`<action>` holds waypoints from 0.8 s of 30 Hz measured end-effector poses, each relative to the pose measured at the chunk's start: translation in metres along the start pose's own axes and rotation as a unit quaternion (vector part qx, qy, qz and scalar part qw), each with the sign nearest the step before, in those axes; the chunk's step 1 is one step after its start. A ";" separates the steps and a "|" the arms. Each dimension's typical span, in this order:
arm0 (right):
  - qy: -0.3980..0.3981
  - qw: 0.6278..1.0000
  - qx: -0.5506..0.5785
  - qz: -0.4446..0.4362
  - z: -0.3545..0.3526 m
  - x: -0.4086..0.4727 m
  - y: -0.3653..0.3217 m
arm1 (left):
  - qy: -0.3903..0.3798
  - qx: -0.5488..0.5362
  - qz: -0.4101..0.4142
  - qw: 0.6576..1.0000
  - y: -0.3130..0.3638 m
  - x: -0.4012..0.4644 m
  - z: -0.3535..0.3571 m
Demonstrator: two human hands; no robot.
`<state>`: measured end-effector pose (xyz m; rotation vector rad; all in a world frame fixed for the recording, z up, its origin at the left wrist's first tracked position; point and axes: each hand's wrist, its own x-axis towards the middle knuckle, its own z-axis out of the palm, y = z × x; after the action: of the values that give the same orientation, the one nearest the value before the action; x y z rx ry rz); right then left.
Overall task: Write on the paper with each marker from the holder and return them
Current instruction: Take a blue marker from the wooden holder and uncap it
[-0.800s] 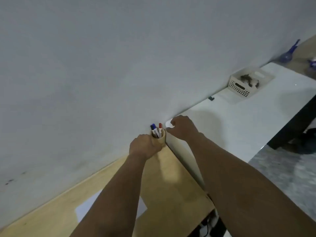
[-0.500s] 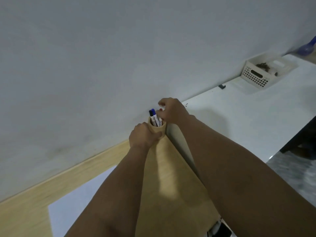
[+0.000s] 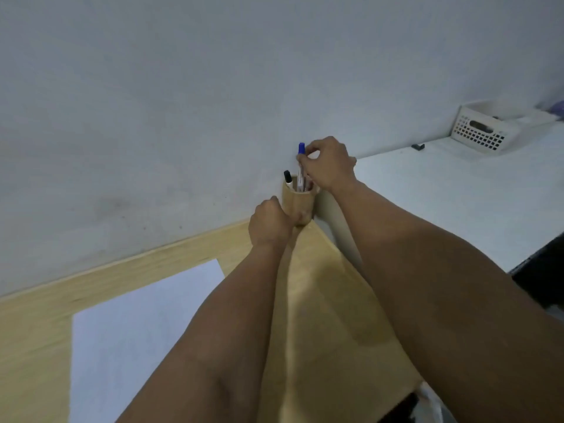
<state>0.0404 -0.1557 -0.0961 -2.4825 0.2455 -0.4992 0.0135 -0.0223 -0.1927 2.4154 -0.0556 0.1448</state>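
At twelve o'clock against the wall, the left hand grips the holder while the right hand pinches the blue marker, half lifted out. Paper at eight o'clock looks blank; all writing remains.

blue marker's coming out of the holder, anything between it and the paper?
Nothing on the wooden desk blocks it. Only the person's own left hand and forearm, at the holder, cross the line from the blue marker to the paper.
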 end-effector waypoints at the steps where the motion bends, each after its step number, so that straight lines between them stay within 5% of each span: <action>1: 0.015 1.000 0.012 -0.007 -0.012 -0.008 -0.008 | 0.005 0.002 0.005 1.000 0.002 -0.007 -0.009; 8: -0.012 0.984 0.159 -0.078 -0.066 -0.071 -0.085 | 0.087 -0.024 0.043 0.995 0.018 -0.056 -0.136; 18: -0.327 0.909 0.234 -0.110 -0.024 -0.230 -0.177 | 0.135 -0.061 -0.045 0.988 -0.067 -0.183 -0.288; 24: -0.418 0.859 0.280 -0.095 -0.016 -0.293 -0.193 | 0.106 -0.029 -0.061 0.992 -0.103 -0.254 -0.315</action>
<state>-0.2215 0.0747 -0.0580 -1.9189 -0.4399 0.4164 -0.2589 0.2631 -0.0560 2.3243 0.1824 0.3380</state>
